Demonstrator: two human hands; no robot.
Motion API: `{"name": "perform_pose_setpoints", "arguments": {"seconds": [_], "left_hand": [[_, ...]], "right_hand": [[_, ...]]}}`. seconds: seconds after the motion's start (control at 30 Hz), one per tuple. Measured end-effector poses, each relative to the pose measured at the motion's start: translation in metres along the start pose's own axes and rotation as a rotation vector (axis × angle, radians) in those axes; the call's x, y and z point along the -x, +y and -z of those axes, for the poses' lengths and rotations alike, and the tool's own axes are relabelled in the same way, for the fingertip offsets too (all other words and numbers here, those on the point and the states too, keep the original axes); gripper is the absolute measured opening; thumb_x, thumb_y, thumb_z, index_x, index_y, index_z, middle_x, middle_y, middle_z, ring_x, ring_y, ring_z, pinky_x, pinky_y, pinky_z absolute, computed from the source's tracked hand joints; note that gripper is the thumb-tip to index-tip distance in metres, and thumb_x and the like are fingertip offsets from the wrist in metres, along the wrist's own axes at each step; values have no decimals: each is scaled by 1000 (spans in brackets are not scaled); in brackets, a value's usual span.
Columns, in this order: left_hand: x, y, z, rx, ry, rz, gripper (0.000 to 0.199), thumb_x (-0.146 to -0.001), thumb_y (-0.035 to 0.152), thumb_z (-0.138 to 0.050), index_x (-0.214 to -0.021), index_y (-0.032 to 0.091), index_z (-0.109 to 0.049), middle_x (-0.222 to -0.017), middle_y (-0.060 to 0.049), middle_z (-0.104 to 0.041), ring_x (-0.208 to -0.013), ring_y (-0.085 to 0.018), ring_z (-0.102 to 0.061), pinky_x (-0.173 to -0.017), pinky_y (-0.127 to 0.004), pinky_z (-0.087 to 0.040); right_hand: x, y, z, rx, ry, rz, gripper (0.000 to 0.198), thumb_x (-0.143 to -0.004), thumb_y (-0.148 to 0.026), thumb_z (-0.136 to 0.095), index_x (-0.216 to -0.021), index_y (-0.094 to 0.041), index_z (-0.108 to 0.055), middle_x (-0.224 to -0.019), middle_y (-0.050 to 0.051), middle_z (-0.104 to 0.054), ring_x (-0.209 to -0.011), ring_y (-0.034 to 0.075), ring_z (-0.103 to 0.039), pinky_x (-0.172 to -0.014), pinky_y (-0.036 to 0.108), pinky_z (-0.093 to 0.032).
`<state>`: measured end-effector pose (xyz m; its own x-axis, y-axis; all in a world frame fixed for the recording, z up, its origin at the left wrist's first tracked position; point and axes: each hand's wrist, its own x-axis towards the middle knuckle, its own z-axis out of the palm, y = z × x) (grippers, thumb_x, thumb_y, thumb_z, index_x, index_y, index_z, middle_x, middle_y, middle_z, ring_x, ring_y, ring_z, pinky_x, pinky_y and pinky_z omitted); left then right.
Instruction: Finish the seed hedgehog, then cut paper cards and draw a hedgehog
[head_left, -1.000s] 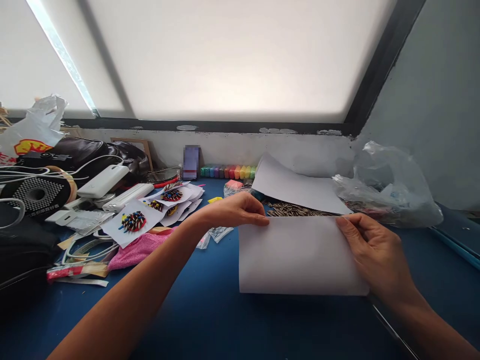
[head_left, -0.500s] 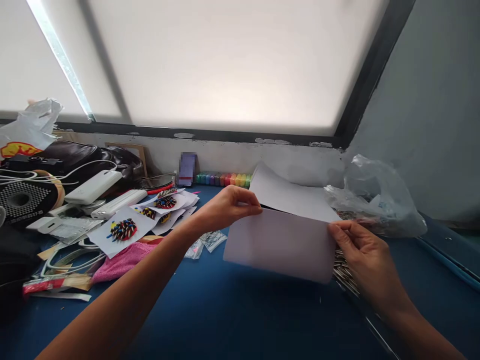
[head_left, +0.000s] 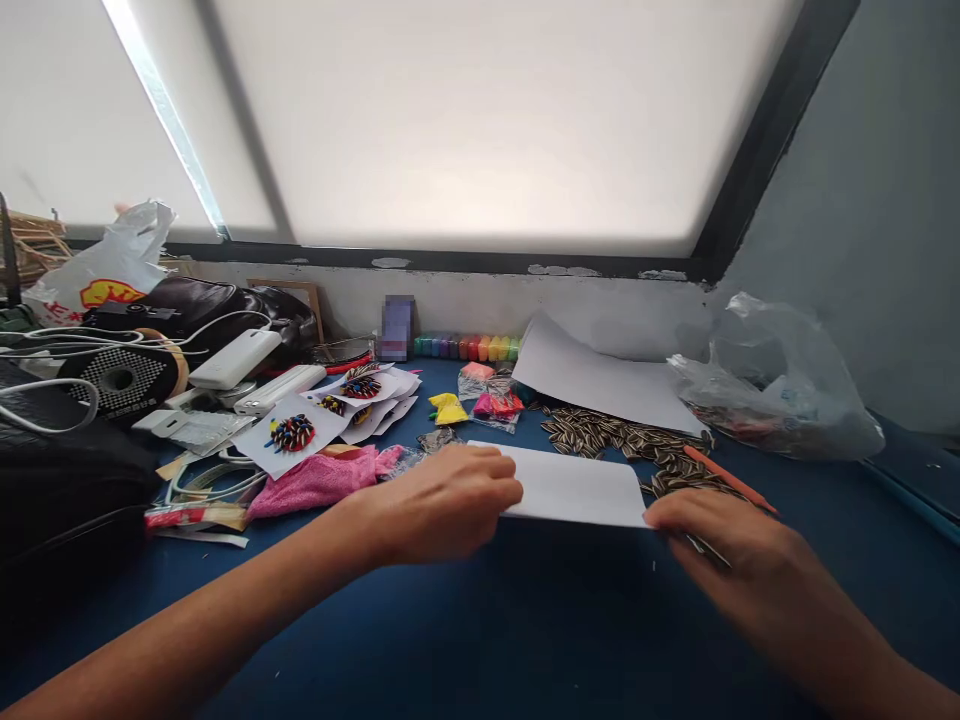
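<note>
Between my two hands a white sheet of paper (head_left: 574, 488) is held low over the blue table, tilted nearly flat. My left hand (head_left: 454, 500) is closed on its left edge, with the fingertips partly hidden. My right hand (head_left: 739, 550) pinches the near right corner. Behind the paper lies a spread pile of striped sunflower seeds (head_left: 600, 432), and an orange stick-like tool (head_left: 727, 480) rests on the seeds near my right hand. Small bags of yellow clay (head_left: 448, 408) and pink clay (head_left: 497, 403) lie beyond the paper.
More white paper (head_left: 600, 375) leans at the back wall, beside a clear plastic bag (head_left: 795, 400). At left are white cards with colourful seed-covered shapes (head_left: 291, 434), a pink cloth (head_left: 322, 485), a white power bank (head_left: 236, 360) and cables. A row of coloured clay (head_left: 469, 347) stands behind.
Both hands have brought the paper down and tipped it flatter. The seeds, orange tool and clay bags behind it now show. The view has shifted slightly left.
</note>
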<state>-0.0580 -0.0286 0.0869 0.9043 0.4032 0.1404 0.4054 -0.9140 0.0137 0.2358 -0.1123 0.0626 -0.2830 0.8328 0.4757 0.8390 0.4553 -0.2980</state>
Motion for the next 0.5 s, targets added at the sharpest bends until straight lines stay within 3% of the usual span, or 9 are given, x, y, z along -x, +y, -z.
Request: {"name": "perform_pose_setpoints", "arguments": {"seconds": [0.1, 0.23, 0.5], "left_hand": [[3, 13, -14, -33, -123, -58, 18, -78, 1, -53, -75, 19, -53, -78, -2, -59, -69, -17, -52, -62, -31, -36], [5, 16, -27, -93, -130, -65, 20, -82, -1, -52, -78, 19, -53, -83, -3, -57, -70, -18, -50, -60, -33, -33], [6, 7, -40, -109, -171, 29, 23, -85, -4, -47, -83, 18, -54, -87, -5, -56, -74, -19, -49, -60, -32, -32]], "right_hand": [[13, -3, -10, 151, -128, 60, 23, -85, -10, -50, -86, -25, -67, -90, 4, -73, -77, 20, -68, -66, 33, -53], [21, -10, -21, 233, -233, 73, 24, -83, -3, -49, -78, -23, -61, -81, 3, -67, -69, 19, -63, -62, 32, -50], [29, -19, -31, 263, -248, 142, 26, -87, -1, -46, -78, -22, -58, -82, 3, -64, -66, 17, -59, -59, 29, -44]]}}
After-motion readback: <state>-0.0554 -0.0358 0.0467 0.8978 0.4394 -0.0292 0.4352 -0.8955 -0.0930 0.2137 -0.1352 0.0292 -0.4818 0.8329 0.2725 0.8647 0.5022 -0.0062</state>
